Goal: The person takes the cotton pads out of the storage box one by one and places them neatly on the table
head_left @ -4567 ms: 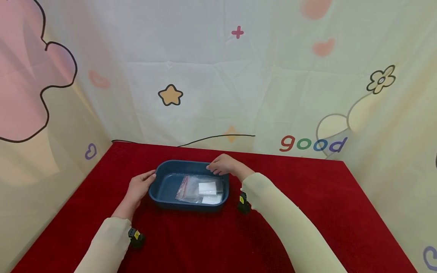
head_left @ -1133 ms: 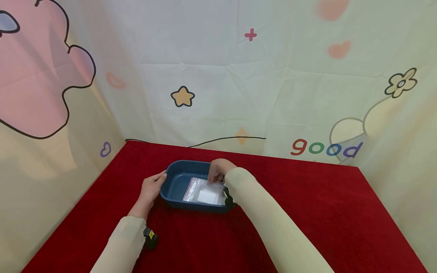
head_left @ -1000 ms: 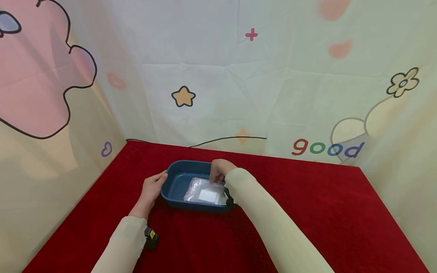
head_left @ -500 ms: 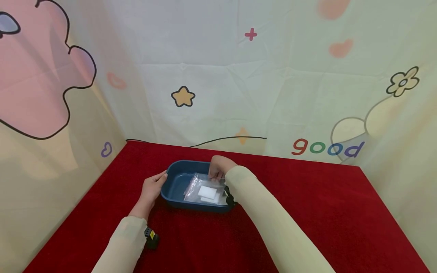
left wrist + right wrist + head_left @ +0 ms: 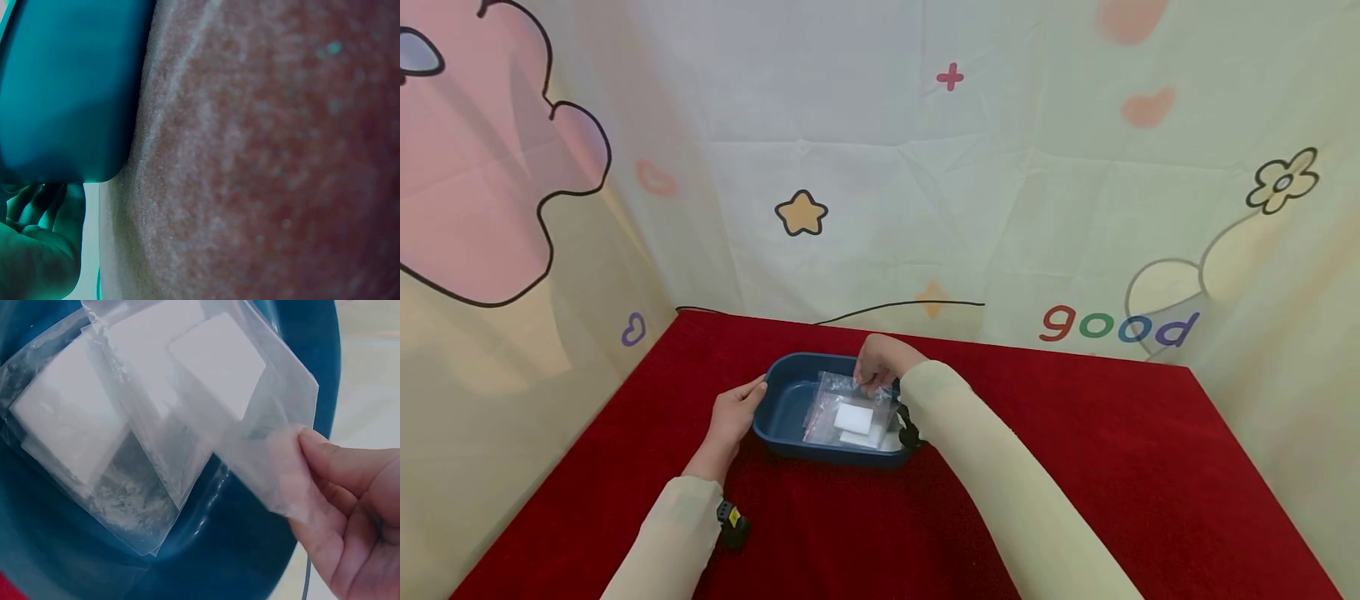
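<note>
Clear flat plastic bag (image 5: 240,409), corner pinched by right hand (image 5: 359,509); left hand (image 5: 734,414) grips blue oblong plastic tub (image 5: 827,454), presumably for steadiness.

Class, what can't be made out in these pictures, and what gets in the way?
Head view: the far right corner of the blue tray, hidden by the right hand and sleeve.
Left wrist view: the fingertips of the left hand, behind the tray.
Right wrist view: the exact number of clear bags, because they overlap.
</note>
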`<state>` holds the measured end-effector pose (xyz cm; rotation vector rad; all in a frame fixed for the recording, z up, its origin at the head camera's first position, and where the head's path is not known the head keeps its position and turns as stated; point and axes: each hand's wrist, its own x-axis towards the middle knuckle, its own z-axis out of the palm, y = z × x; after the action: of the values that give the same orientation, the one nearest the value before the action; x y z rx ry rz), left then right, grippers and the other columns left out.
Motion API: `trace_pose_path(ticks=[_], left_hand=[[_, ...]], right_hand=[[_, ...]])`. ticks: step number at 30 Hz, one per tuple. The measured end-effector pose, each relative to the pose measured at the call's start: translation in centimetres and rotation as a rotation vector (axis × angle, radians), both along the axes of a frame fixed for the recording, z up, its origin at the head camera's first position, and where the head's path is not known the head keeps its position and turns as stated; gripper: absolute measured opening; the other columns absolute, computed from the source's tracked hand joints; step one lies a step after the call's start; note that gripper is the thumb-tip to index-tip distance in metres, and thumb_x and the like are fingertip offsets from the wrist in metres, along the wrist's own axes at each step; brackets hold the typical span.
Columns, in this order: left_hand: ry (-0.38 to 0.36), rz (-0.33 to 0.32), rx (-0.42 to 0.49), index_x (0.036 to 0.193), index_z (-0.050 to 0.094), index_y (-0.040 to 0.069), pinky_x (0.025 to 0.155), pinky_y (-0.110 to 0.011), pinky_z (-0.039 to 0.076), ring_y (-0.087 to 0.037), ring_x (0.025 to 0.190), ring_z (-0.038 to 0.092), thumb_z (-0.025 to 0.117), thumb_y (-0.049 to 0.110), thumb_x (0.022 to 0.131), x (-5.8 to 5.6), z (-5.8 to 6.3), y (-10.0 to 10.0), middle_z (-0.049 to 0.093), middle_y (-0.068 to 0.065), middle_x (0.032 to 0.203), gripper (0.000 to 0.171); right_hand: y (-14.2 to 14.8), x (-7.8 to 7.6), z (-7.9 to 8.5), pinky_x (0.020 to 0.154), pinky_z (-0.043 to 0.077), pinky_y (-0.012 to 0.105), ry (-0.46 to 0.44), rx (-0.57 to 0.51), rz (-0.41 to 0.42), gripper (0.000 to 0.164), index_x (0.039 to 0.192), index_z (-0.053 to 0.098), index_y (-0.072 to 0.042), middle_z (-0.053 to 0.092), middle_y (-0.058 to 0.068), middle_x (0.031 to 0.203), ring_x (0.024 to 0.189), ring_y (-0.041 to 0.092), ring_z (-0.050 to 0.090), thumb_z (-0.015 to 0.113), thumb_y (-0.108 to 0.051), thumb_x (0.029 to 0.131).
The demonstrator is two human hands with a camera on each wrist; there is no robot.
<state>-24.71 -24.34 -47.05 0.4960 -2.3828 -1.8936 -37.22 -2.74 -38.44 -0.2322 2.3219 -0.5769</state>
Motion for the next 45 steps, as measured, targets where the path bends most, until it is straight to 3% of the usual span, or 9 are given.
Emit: trace_pose_path(ticks=[6, 15, 28, 45], left_hand=[[0.006, 0.004, 0.002, 0.150, 0.047, 0.000, 0.123, -0.051, 0.037, -0.036, 0.153, 0.037, 0.048, 0.021, 0.110, 0.0, 0.0, -0.2, 0.043, -0.021, 0.158, 0.046], [-0.001, 0.008, -0.006, 0.150, 0.048, 0.000, 0.122, -0.051, 0.039, -0.037, 0.152, 0.039, 0.047, 0.021, 0.110, 0.0, -0.1, -0.1, 0.044, -0.021, 0.158, 0.045], [0.018, 0.010, -0.013, 0.149, 0.049, 0.000, 0.120, -0.051, 0.041, -0.037, 0.150, 0.041, 0.048, 0.019, 0.110, -0.1, -0.2, -0.1, 0.047, -0.022, 0.155, 0.044], [0.008, 0.011, -0.008, 0.150, 0.049, 0.001, 0.120, -0.051, 0.041, -0.037, 0.149, 0.043, 0.048, 0.020, 0.110, -0.1, -0.1, 0.0, 0.047, -0.021, 0.156, 0.044]], right_hand=[[0.1, 0.4, 0.4, 0.072, 0.057, 0.024, 0.046, -0.048, 0.032, 0.016, 0.106, 0.075, 0.000, 0.066, 0.000, 0.071, 0.066, 0.010, 0.064, 0.062, -0.006, 0.101], [0.8, 1.6, 2.0, 0.067, 0.061, 0.025, 0.142, -0.131, 0.055, 0.018, 0.109, 0.076, 0.003, 0.070, 0.006, 0.078, 0.064, 0.010, 0.066, 0.063, -0.003, 0.099], [2.6, 2.4, 4.1, 0.069, 0.062, 0.023, 0.127, -0.269, 0.042, 0.022, 0.117, 0.073, 0.003, 0.073, 0.007, 0.085, 0.067, 0.009, 0.068, 0.064, -0.009, 0.101], [4.8, 3.1, 5.0, 0.066, 0.060, 0.019, 0.122, -0.415, 0.006, 0.026, 0.120, 0.074, 0.000, 0.076, 0.007, 0.086, 0.065, 0.008, 0.070, 0.068, -0.013, 0.099]])
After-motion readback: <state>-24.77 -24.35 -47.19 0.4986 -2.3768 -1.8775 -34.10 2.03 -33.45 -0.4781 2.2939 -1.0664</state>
